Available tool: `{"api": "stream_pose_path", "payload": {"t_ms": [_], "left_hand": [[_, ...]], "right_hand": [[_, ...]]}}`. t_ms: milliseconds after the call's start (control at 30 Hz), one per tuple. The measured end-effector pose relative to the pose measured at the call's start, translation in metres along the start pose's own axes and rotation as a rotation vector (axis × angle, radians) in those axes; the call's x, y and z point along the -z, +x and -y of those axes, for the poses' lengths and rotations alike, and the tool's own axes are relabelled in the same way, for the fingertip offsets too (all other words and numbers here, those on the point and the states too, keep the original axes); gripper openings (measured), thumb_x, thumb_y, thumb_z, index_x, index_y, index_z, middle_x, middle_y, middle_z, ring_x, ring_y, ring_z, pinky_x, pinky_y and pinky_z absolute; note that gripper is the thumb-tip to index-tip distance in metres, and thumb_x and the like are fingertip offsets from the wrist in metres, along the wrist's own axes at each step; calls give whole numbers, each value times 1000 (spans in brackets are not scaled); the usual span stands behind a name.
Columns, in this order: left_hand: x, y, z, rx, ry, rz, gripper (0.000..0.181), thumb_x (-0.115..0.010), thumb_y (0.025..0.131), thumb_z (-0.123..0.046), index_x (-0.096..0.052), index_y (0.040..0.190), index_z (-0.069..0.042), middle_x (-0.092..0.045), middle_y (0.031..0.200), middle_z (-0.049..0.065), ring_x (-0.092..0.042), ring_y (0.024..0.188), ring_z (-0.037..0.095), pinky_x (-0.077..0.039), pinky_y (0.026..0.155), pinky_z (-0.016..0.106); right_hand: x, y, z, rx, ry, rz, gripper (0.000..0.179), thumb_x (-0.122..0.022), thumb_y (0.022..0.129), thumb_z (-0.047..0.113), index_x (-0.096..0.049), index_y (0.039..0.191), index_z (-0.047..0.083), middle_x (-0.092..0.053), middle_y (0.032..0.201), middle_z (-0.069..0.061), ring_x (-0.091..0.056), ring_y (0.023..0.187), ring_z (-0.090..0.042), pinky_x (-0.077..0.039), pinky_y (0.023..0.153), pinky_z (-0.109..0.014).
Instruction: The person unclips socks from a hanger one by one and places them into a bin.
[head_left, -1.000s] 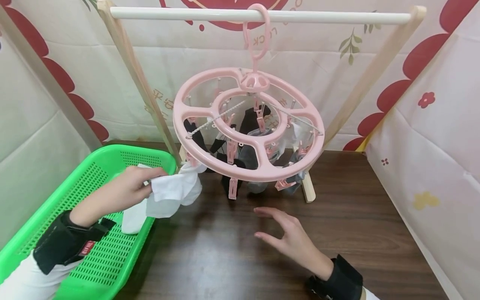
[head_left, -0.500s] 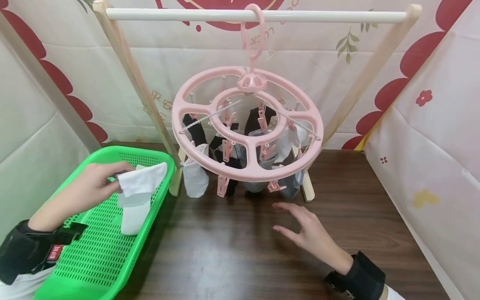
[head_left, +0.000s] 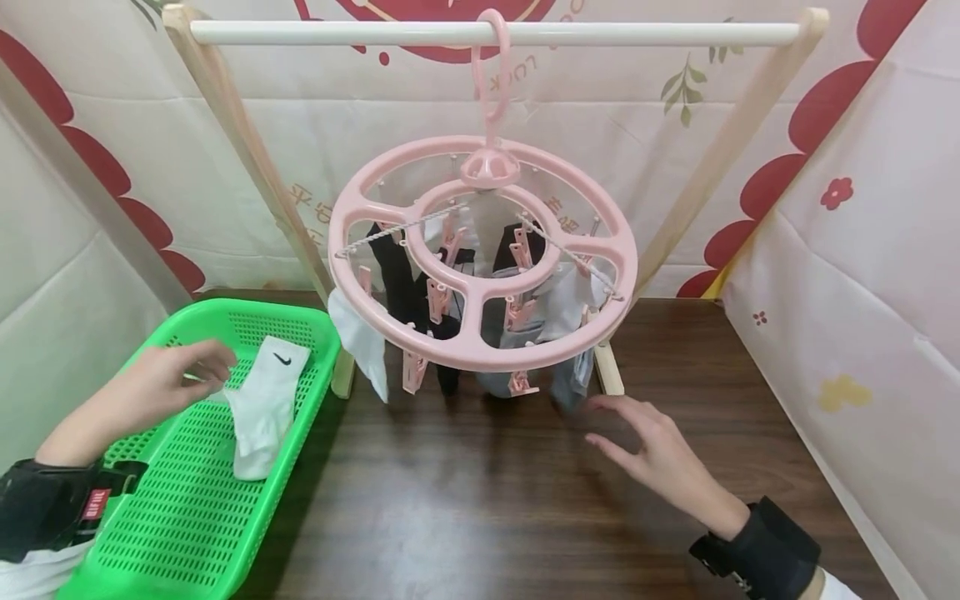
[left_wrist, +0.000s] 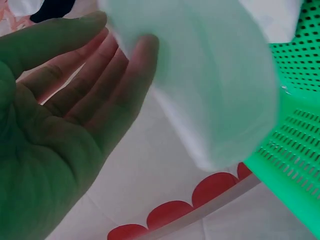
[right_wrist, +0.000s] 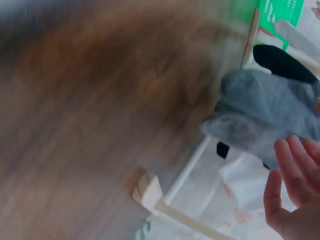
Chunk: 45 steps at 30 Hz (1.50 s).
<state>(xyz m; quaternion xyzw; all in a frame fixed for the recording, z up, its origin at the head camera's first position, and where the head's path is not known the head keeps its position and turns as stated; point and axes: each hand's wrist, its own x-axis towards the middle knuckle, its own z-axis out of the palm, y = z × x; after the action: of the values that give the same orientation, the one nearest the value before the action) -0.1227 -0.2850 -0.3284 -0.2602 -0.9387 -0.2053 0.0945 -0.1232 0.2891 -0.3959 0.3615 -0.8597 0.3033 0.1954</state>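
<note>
My left hand (head_left: 168,383) is over the green basket (head_left: 303,450) with its thumb and fingers bent and apart. A white sock with a black swoosh (head_left: 270,392) lies in the basket just right of the fingertips. In the left wrist view, blurred white sock fabric (left_wrist: 200,85) is close beside the fingertips, and no pinch on it shows. My right hand (head_left: 663,450) has its thumb and fingers spread, below the right side of the pink clip hanger (head_left: 502,358). From the right wrist, a grey sock (right_wrist: 270,107) hangs right by the fingertips.
The hanger hooks over a white rod (head_left: 645,34) on a wooden stand (head_left: 251,133). Several black, grey and white socks hang from its pink clips (head_left: 415,371); one white sock (head_left: 360,337) hangs at the left. The stand sits on a brown table (head_left: 450,508) before printed cloth walls.
My left hand has drawn back from the hanger to the basket with a white sock and let it go there. My right hand has moved right. The hanger has turned, and its socks swing.
</note>
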Motion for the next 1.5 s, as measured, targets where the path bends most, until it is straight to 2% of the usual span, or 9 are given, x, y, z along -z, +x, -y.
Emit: {"api": "stream_pose_path", "payload": {"t_ms": [133,300,433,533,667,933,1100,1267,1500], "left_hand": [[-5,0,4,5,29,6,31,-75,71,12,-63,95,-5,-63,81,-5,-64,72,11,-53,61,28],[-10,5,0,-5,26,26,26,-75,75,7,-64,95,-5,-66,82,-5,-65,72,15,-53,60,33],[-18,15,-10,-56,-9,47,25,-74,76,6,-63,96,-5,-65,83,-7,-64,72,12,-53,59,31],[-25,22,-21,-91,-52,69,25,-73,77,6,-63,96,-5,-64,83,-6,-63,73,12,-53,59,30],[-33,35,-39,-99,-107,118,22,-72,81,3,-63,98,-6,-66,86,-5,-65,76,13,-54,62,31],[-46,55,-73,-181,-155,201,20,-69,83,5,-62,99,-6,-66,85,-8,-65,78,11,-53,67,34],[-57,63,-93,-220,-184,243,18,-68,83,5,-62,96,-6,-66,84,-5,-65,78,11,-54,68,30],[-71,71,-114,-288,-184,281,18,-66,83,5,-65,98,-6,-65,85,-5,-61,75,5,-52,66,28],[-85,84,-135,-325,-140,302,19,-68,84,0,-65,101,-5,-64,86,-3,-60,74,7,-51,66,28]], "right_hand": [[13,9,-3,18,-8,-43,34,-67,92,24,-63,118,3,-67,109,-5,-62,99,-22,-40,90,-19],[30,27,-4,43,-15,-95,39,-60,95,33,-63,118,0,-67,109,-9,-62,98,-20,-39,89,-14],[41,45,-3,40,-3,-120,38,-72,86,13,-62,119,0,-66,111,-10,-60,102,-15,-39,88,-15],[45,57,-2,39,13,-124,52,-77,70,-7,-61,120,-1,-66,111,-11,-58,103,-11,-39,89,-16],[47,67,1,35,60,-116,58,-78,64,-13,-61,119,-1,-65,108,-10,-56,103,-9,-40,89,-17],[48,79,8,-11,200,8,70,-78,69,-11,-54,133,3,-62,121,-10,-53,115,-8,-37,98,-20],[43,87,11,35,270,89,73,-78,72,-9,-49,137,5,-59,127,-7,-54,109,-10,-39,95,-22],[34,91,16,115,321,86,71,-79,68,-11,-53,132,1,-65,117,-5,-57,94,-11,-43,81,-21],[24,94,20,130,350,87,69,-80,67,-12,-54,130,2,-62,124,-8,-56,107,-13,-39,96,-25]]}}
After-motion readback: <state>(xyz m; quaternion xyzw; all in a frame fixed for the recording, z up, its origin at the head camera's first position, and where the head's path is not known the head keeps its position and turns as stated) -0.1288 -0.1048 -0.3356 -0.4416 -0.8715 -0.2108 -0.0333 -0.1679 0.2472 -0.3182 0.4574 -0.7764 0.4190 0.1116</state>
